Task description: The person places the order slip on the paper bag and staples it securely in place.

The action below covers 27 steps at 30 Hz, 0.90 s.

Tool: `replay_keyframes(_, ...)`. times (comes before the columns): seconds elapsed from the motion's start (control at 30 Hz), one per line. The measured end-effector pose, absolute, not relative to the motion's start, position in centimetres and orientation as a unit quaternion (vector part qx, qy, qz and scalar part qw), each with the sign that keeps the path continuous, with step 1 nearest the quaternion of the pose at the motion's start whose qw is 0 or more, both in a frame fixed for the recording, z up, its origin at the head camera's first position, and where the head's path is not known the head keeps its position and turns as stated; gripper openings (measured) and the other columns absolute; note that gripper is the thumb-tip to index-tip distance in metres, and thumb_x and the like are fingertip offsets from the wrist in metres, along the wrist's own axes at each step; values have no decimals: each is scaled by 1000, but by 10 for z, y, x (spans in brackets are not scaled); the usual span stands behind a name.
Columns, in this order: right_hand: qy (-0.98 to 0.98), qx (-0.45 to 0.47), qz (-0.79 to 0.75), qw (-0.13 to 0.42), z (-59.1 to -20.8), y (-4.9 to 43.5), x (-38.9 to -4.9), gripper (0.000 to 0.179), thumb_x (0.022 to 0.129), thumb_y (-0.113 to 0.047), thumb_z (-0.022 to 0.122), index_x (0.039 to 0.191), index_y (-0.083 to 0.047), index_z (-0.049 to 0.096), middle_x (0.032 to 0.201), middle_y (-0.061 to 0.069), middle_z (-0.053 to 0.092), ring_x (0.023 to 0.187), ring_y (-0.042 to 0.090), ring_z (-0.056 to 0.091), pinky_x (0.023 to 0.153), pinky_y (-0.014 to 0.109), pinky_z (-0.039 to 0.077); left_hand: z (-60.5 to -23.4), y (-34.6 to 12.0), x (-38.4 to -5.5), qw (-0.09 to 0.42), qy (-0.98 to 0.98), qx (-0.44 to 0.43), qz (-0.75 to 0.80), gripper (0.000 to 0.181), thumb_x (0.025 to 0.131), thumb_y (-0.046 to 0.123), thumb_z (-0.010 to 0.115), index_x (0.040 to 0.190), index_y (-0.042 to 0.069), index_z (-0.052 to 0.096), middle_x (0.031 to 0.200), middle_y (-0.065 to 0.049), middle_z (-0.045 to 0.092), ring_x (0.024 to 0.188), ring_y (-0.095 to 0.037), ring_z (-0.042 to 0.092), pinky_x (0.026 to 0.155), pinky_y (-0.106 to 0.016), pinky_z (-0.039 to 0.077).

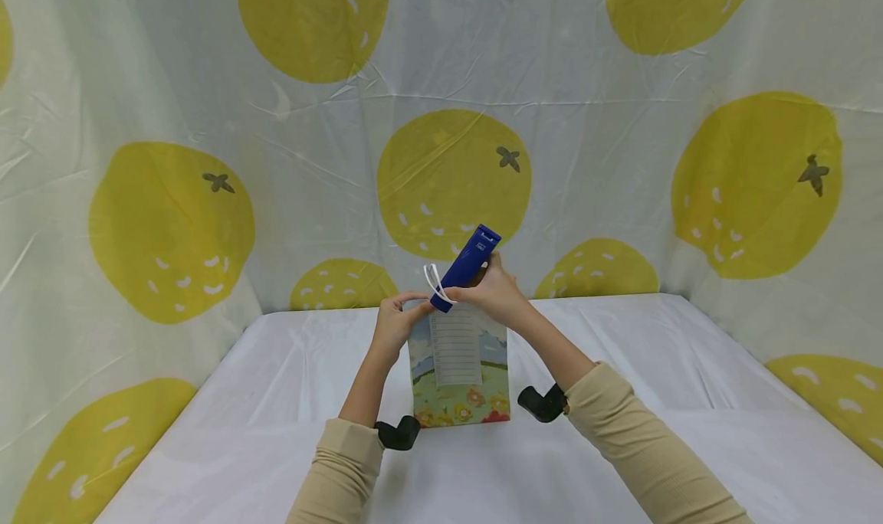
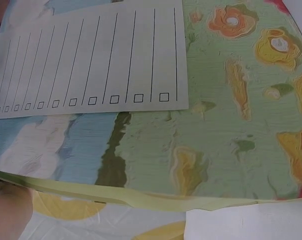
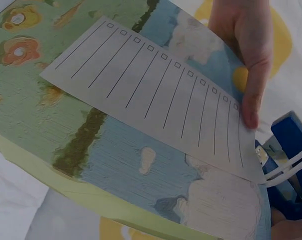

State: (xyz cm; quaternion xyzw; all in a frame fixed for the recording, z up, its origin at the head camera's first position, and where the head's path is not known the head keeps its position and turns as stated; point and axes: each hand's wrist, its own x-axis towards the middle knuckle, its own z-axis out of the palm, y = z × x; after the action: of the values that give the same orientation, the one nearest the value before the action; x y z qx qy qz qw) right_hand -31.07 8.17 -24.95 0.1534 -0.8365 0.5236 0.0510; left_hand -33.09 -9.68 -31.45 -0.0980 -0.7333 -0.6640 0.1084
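A white cloth backdrop (image 1: 579, 164) printed with big yellow fruits (image 1: 172, 233) fills the room behind and at both sides, creased here and there; the fruits carry white flecks, and some show a dark star-shaped stem. In front of it lies the bench (image 1: 455, 478), covered in white with soft folds.

Above the middle of the bench is an upright paper bag (image 1: 493, 378), its painted face towards the person: blue sky and white cloud at the top, a dark band below, then green meadow with orange, yellow and red flowers. Its side edge is pale green. Whether its base touches the bench cannot be told.

Beige sleeves (image 1: 641, 440) reach in from below, a black wrist mount (image 1: 543, 404) just past each cuff.

Over the upper middle of the bag's face lies a white ruled sheet (image 1: 457, 349), narrow and tall, with a small box at the left end of each line. The left hand (image 1: 396, 321) pinches the bag's top edge, thumb on the sheet's upper corner. The right hand (image 1: 493, 294) is curled round a dark blue stapler (image 1: 469, 263), tilted, at that edge; whether paper lies between its jaws is unclear. A thin white cord loop (image 3: 293, 170) crosses the stapler.
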Motion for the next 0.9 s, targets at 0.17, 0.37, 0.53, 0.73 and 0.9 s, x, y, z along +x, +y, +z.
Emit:
replay_keyframes(0.17, -831, 172, 527, 41, -250, 82, -310, 90, 78, -22, 71, 141, -5, 9, 128, 24, 50, 116, 33, 52, 94, 45, 44, -315, -97, -330, 108, -734, -99, -664, 30, 75, 19, 73, 95, -3, 69, 134, -10, 47, 133, -26, 29, 108, -52, 20)
replay_keyframes(0.37, -836, 188, 514, 35, -249, 83, -309, 88, 79, -22, 70, 141, -5, 10, 130, 24, 48, 118, 34, 50, 95, 47, 43, -314, -97, -330, 111, -738, -98, -658, 27, 76, 18, 72, 94, -2, 69, 125, -10, 54, 121, -23, 41, 103, -47, 30)
replay_keyframes(0.53, -850, 195, 487, 43, -249, 83, -309, 86, 77, -24, 71, 140, -6, 14, 128, 21, 52, 122, 34, 44, 102, 55, 31, -314, -96, -331, 116, -739, -100, -656, 24, 79, 16, 70, 95, -2, 69, 117, -12, 60, 113, -22, 48, 98, -44, 37)
replay_keyframes(0.73, -858, 203, 470, 50, -249, 84, -309, 89, 75, -24, 73, 141, -9, 15, 125, 19, 55, 117, 31, 51, 100, 55, 32, -313, -95, -331, 117, -745, -101, -649, 22, 80, 15, 69, 95, -1, 70, 108, -11, 64, 103, -18, 52, 84, -32, 44)
replay_keyframes(0.9, -866, 204, 454, 52, -249, 83, -310, 88, 75, -26, 73, 140, -9, 16, 123, 18, 57, 119, 31, 47, 102, 57, 26, -313, -95, -331, 121, -747, -98, -646, 23, 79, 16, 70, 94, -1, 69, 105, -10, 65, 102, -18, 53, 79, -28, 44)
